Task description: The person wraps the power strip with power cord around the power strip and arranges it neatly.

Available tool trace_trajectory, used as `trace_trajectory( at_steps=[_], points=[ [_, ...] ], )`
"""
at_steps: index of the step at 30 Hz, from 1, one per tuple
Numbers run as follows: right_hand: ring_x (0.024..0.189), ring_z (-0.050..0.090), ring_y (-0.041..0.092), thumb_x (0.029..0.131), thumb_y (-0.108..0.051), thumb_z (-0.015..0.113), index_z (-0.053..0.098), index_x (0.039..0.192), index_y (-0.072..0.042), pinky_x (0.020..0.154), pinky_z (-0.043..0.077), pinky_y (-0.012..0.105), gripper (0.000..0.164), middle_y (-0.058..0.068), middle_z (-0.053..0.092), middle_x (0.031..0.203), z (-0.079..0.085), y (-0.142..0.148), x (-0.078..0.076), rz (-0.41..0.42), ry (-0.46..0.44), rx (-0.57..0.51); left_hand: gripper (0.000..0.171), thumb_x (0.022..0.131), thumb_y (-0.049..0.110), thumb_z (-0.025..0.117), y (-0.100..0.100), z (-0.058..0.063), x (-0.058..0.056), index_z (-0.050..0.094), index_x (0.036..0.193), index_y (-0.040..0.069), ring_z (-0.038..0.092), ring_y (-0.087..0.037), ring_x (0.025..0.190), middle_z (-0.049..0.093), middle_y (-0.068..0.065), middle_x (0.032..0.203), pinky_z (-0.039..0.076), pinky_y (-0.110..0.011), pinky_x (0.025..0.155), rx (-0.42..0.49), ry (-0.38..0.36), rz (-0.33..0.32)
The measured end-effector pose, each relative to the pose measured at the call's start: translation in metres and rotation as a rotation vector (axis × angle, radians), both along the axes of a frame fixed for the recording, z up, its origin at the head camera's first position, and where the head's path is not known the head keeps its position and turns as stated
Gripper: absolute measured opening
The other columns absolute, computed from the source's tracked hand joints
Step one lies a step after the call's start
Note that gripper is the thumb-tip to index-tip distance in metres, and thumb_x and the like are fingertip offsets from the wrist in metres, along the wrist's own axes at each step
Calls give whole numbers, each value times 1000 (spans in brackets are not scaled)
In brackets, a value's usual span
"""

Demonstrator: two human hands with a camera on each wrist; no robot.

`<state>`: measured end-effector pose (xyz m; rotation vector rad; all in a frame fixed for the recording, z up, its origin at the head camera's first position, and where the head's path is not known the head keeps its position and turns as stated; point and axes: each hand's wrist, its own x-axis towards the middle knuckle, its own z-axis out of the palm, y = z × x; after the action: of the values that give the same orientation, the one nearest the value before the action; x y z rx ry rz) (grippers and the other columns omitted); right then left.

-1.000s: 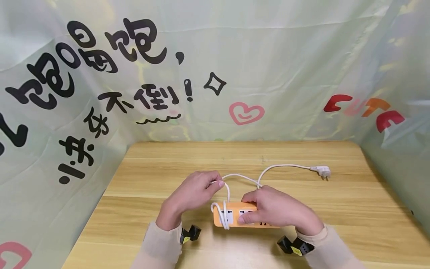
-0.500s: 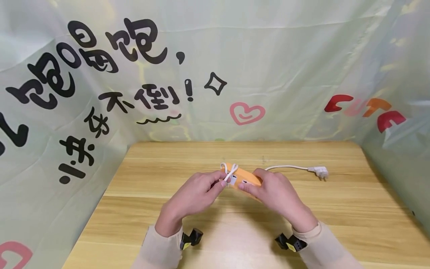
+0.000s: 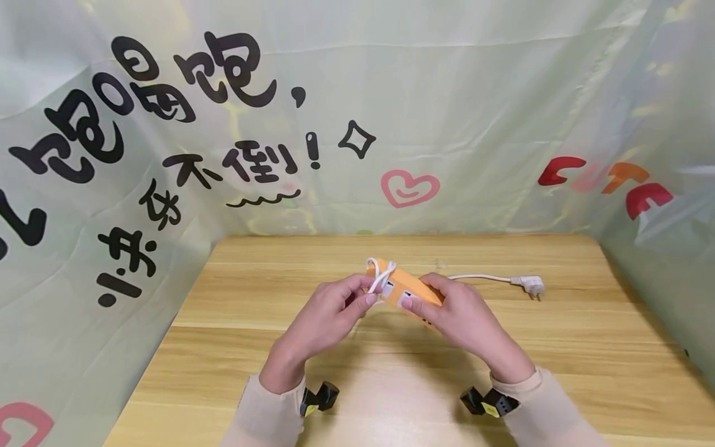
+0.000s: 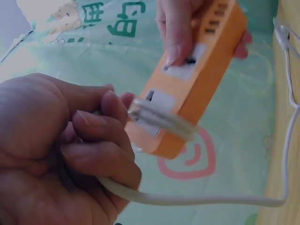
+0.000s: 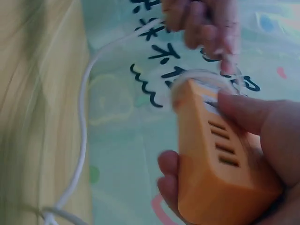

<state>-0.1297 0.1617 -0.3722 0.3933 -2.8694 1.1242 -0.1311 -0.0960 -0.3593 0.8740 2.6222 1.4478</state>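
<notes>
An orange power strip (image 3: 414, 285) with white sockets is held up off the table, tilted, its left end raised. My right hand (image 3: 466, 310) grips its right part, thumb on the socket face and fingers behind. Turns of white cord (image 4: 164, 119) wrap round the strip's other end. In the left wrist view my left hand (image 4: 70, 145) has its fingers curled round the white cord, which runs out below them toward the table. The USB slots (image 5: 224, 143) show in the right wrist view. At the back right of the table lies the cord's white plug (image 3: 530, 285).
The wooden table (image 3: 279, 267) runs back to a pale green printed cloth (image 3: 475, 124) hanging behind and along both sides. A stretch of loose cord (image 5: 83, 117) extends from the left hand to the tabletop.
The power strip has been lifted off the table and tilted, moving away from me. Over the last half second it has risen slightly, and the plug has shifted a little left.
</notes>
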Motion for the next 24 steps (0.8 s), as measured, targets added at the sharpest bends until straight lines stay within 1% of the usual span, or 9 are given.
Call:
trace_trajectory(
  at_steps=[2, 4, 8, 10, 13, 15, 17, 20, 24],
  points=[
    [66, 55, 13, 97, -51, 74, 72, 117, -18, 59, 45, 32, 39, -2, 65, 81, -1, -1, 1, -5, 101, 40, 18, 109, 21, 62, 2, 1, 2, 69, 123, 14, 46, -5, 60, 59, 6, 80, 39, -22, 54, 42, -9, -25],
    [65, 52, 12, 97, -49, 74, 71, 116, -18, 59, 43, 30, 36, -4, 63, 79, -3, -2, 2, -18, 205, 79, 22, 108, 19, 63, 3, 2, 3, 68, 128, 14, 48, -6, 57, 61, 3, 85, 42, -22, 51, 73, -48, -53],
    [59, 49, 11, 96, -42, 78, 71, 109, -14, 53, 39, 28, 33, -3, 61, 73, -5, -6, 3, -59, 308, 87, 31, 106, 21, 67, 5, 3, 4, 64, 136, 19, 50, -6, 49, 62, 0, 89, 46, -25, 46, 79, -154, -72],
    [55, 47, 11, 95, -42, 79, 71, 105, -11, 51, 38, 28, 34, -2, 59, 70, -6, -8, 3, -91, 310, 71, 32, 107, 21, 64, 5, 3, 4, 63, 140, 20, 50, -7, 49, 64, -1, 88, 47, -26, 46, 63, -172, -75],
    [54, 48, 13, 95, -45, 78, 72, 104, -9, 50, 39, 29, 38, 0, 58, 68, -6, -10, 2, -145, 266, 35, 33, 111, 20, 56, 5, 2, 4, 61, 143, 16, 54, -8, 56, 67, -2, 89, 48, -26, 50, 27, -172, -104],
    [55, 50, 15, 95, -47, 78, 73, 105, -8, 51, 40, 30, 40, 1, 58, 68, -6, -10, 1, -178, 225, 8, 31, 112, 17, 52, 6, 1, 3, 63, 141, 13, 60, -11, 62, 71, -2, 92, 52, -26, 55, 4, -178, -133],
    [57, 52, 16, 95, -49, 77, 73, 105, -9, 52, 41, 31, 42, 2, 61, 69, -6, -10, 0, -194, 193, -15, 28, 112, 15, 51, 7, 0, 3, 64, 137, 12, 65, -13, 68, 73, 0, 95, 56, -27, 61, -18, -200, -142],
    [59, 54, 16, 95, -50, 77, 74, 105, -9, 53, 44, 31, 42, 2, 62, 70, -5, -9, -1, -188, 157, -39, 22, 111, 13, 53, 9, 0, 4, 67, 128, 15, 71, -16, 71, 74, 2, 95, 61, -30, 66, -37, -241, -108],
    [57, 53, 16, 95, -50, 77, 73, 103, -9, 52, 44, 30, 42, 1, 61, 69, -4, -10, -1, -173, 135, -46, 18, 110, 14, 56, 10, 0, 5, 66, 124, 19, 71, -15, 66, 72, 6, 93, 61, -31, 61, -60, -249, -16]
  ],
)
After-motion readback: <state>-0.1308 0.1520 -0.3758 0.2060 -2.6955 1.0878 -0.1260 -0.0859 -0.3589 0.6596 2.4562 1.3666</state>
